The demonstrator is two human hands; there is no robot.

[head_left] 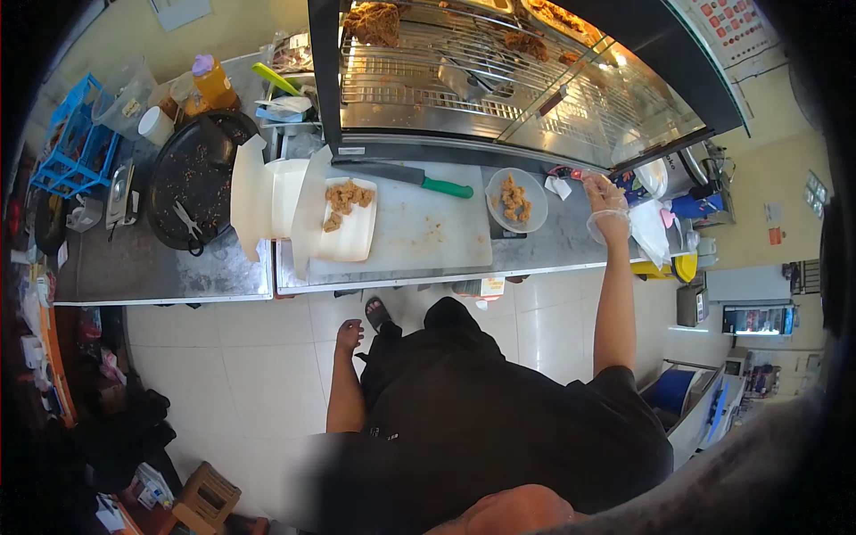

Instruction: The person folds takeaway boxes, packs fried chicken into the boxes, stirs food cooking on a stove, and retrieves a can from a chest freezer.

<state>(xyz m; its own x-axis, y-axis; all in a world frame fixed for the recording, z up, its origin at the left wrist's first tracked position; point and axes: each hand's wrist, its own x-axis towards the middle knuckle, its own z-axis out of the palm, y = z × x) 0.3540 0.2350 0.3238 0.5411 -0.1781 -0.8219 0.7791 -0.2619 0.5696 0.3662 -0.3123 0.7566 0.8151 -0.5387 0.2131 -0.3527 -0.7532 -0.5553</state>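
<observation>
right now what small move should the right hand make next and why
Probably move the right hand left to the bowl: the hand is off to the bowl's right, while brown food pieces sit in both the bowl and the open box.

So one head-worn cam is doing all the looking here, sitting up high and facing forward and steeply down. It's shooting super wide, with black closing in around the corners. The counter [214, 275] is crossing the upper half, the display case [517, 80] is filling top center, the black shirt [517, 401] is looming nearer at the bottom, and the left hand [350, 334] and right hand [607, 201] are both landing in frame.
</observation>
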